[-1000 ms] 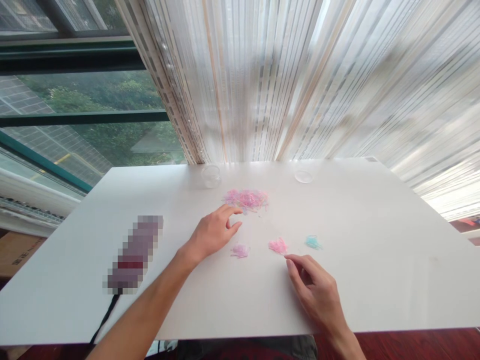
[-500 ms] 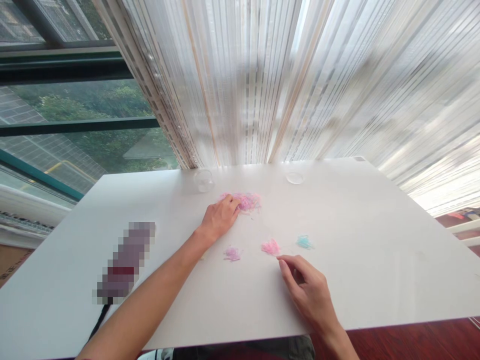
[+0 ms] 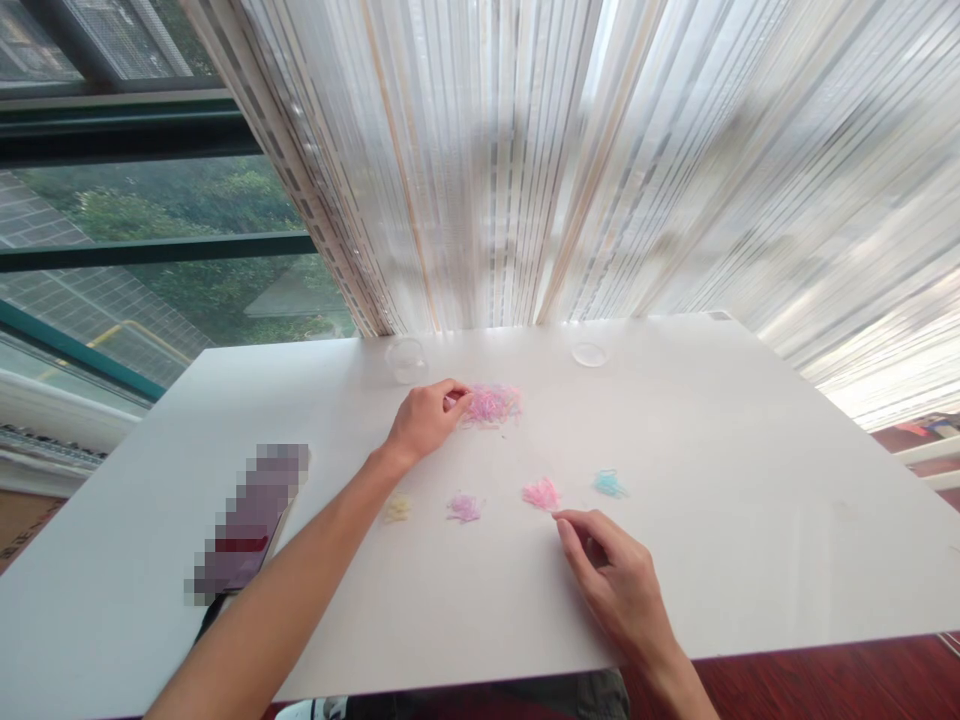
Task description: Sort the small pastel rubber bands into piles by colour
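A mixed pile of small thin pastel pieces (image 3: 495, 404), mostly pink and lilac, lies toward the back of the white table. My left hand (image 3: 429, 418) is at its left edge, thumb and forefinger closed; what they pinch is too small to make out. My right hand (image 3: 615, 572) rests on the table with curled fingers and a closed pinch, its fingertips just below a small pink pile (image 3: 541, 494). Whether anything is in that pinch cannot be seen. Around them lie a turquoise pile (image 3: 609, 484), a lilac pile (image 3: 465, 508) and a yellow pile (image 3: 397, 509).
A clear round container (image 3: 407, 362) stands at the back left and a clear round lid or dish (image 3: 589, 355) at the back right. A pixelated phone-like object (image 3: 255, 520) with a dark cord lies left of my forearm. A string curtain (image 3: 487, 180) hangs behind the table (image 3: 750, 480).
My left hand has drawn back slightly left from over the mixed pile, uncovering more of it. The yellow pile now shows beside my forearm. My right hand has stayed in place.
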`<state>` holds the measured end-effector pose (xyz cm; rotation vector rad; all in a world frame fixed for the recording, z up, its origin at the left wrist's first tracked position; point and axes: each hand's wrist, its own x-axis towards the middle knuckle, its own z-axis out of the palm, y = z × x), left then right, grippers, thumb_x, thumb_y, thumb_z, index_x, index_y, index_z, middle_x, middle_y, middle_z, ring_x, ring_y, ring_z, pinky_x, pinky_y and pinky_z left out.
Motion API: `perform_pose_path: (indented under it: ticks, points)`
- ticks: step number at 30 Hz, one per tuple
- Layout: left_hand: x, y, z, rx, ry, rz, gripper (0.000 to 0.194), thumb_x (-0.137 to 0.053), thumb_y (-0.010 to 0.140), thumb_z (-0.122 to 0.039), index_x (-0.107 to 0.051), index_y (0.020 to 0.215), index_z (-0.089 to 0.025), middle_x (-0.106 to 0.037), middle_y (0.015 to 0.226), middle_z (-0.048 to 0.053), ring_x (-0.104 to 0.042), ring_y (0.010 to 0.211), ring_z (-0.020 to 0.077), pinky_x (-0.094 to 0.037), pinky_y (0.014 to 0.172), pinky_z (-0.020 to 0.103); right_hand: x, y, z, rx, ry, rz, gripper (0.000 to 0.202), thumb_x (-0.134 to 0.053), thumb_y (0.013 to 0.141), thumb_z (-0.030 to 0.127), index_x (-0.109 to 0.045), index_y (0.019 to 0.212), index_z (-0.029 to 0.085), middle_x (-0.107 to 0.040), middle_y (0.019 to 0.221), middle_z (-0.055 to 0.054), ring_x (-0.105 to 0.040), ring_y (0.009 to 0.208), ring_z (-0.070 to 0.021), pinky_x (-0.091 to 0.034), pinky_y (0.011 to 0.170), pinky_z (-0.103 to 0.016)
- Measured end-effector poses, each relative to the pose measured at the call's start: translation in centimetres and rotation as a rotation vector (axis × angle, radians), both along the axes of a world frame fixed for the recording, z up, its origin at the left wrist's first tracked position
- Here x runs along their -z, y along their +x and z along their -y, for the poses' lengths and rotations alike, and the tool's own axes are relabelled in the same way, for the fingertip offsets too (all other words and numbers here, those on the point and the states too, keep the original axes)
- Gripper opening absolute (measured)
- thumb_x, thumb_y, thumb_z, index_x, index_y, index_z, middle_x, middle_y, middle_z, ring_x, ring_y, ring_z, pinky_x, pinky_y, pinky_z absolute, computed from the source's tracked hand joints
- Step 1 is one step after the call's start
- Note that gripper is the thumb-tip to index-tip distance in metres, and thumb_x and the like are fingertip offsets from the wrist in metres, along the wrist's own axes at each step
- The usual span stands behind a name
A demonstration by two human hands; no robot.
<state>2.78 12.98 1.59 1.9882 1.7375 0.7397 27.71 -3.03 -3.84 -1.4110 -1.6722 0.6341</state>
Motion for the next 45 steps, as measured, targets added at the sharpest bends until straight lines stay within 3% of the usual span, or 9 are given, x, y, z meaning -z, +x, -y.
perform_pose_path:
  ticks: [4, 8, 15, 20, 24, 30, 39, 45]
  points:
    - [0.1, -0.3, 0.0, -0.036, -0.054, 0.266, 0.035, -0.067, 0.091, -0.047, -0.079, 0.096, -0.014, -0.083, 0.091, 0.011, -0.075, 0.078, 0.0214, -0.059, 0.07, 0.03, 0.1, 0.0, 0.0, 0.0, 0.002, 0.003, 0.025, -0.054, 0.105, 0.037, -0.073, 0.096, 0.022, -0.072, 0.08, -0.004, -0.058, 0.062, -0.0173, -0.053, 0.064, -0.029]
    - [-0.7, -0.3, 1.3, -0.041, -0.127, 0.45, 0.048, -0.07, 0.085, -0.058, -0.077, 0.095, -0.012, -0.083, 0.091, 0.013, -0.063, 0.056, 0.0134, -0.054, 0.057, 0.027, 0.3, 0.0, 0.0, 0.004, 0.008, 0.003, 0.024, -0.055, 0.105, 0.035, -0.074, 0.096, 0.023, -0.072, 0.08, -0.003, -0.059, 0.062, -0.0169, -0.052, 0.063, -0.028]
    - [-1.9, 0.4, 7.2, -0.009, -0.224, 0.669, 0.043, -0.071, 0.086, -0.055, -0.075, 0.097, -0.014, -0.074, 0.07, 0.005, -0.055, 0.057, 0.0124, -0.049, 0.056, 0.025, -0.2, -0.3, 0.0, -0.002, 0.083, 0.003, 0.019, -0.057, 0.103, 0.029, -0.074, 0.098, 0.022, -0.07, 0.076, -0.001, -0.06, 0.061, -0.0156, -0.051, 0.059, -0.027]
    - [-0.2, 2.1, 13.1, 0.019, -0.366, 0.824, 0.035, -0.072, 0.088, -0.05, -0.071, 0.097, -0.016, -0.074, 0.074, 0.005, -0.053, 0.055, 0.012, -0.052, 0.058, 0.027, -1.3, -2.3, 0.4, -0.11, 0.159, -0.079, 0.014, -0.061, 0.1, 0.021, -0.071, 0.109, 0.022, -0.071, 0.079, -0.001, -0.065, 0.067, -0.0155, -0.055, 0.064, -0.026]
    - [2.0, 3.1, 15.9, 0.029, -0.446, 0.887, 0.033, -0.07, 0.091, -0.048, -0.071, 0.099, -0.017, -0.077, 0.086, 0.007, -0.053, 0.053, 0.0098, -0.051, 0.058, 0.025, -1.5, -4.0, 0.3, -0.2, 0.186, -0.14, 0.015, -0.067, 0.097, 0.022, -0.07, 0.112, 0.022, -0.075, 0.085, -0.003, -0.068, 0.069, -0.0155, -0.059, 0.065, -0.026]
    - [3.8, 3.1, 16.9, 0.008, -0.44, 0.86, 0.031, -0.068, 0.093, -0.048, -0.072, 0.098, -0.018, -0.068, 0.069, 0.001, -0.059, 0.056, 0.0127, -0.052, 0.06, 0.025, -1.0, -4.5, -0.1, -0.235, 0.172, -0.134, 0.006, -0.067, 0.097, 0.02, -0.073, 0.098, 0.022, -0.075, 0.081, -0.002, -0.068, 0.067, -0.0145, -0.058, 0.061, -0.023]
    - [4.0, 2.6, 17.4, 0.044, -0.349, 0.704, 0.026, -0.063, 0.098, -0.044, -0.075, 0.097, -0.021, -0.08, 0.084, 0.006, -0.065, 0.057, 0.0146, -0.055, 0.059, 0.024, -1.1, -4.3, 0.0, -0.227, 0.098, -0.112, 0.015, -0.062, 0.1, 0.024, -0.072, 0.088, 0.022, -0.076, 0.078, -0.003, -0.068, 0.066, -0.0149, -0.056, 0.062, -0.024]
    - [4.2, 2.7, 17.5, 0.03, -0.301, 0.676, 0.026, -0.061, 0.099, -0.043, -0.075, 0.096, -0.021, -0.08, 0.081, 0.005, -0.065, 0.054, 0.0144, -0.055, 0.057, 0.024, -1.0, -4.3, 0.1, -0.236, 0.064, -0.112, 0.019, -0.061, 0.101, 0.026, -0.072, 0.087, 0.021, -0.077, 0.078, -0.003, -0.068, 0.066, -0.0152, -0.056, 0.062, -0.025]
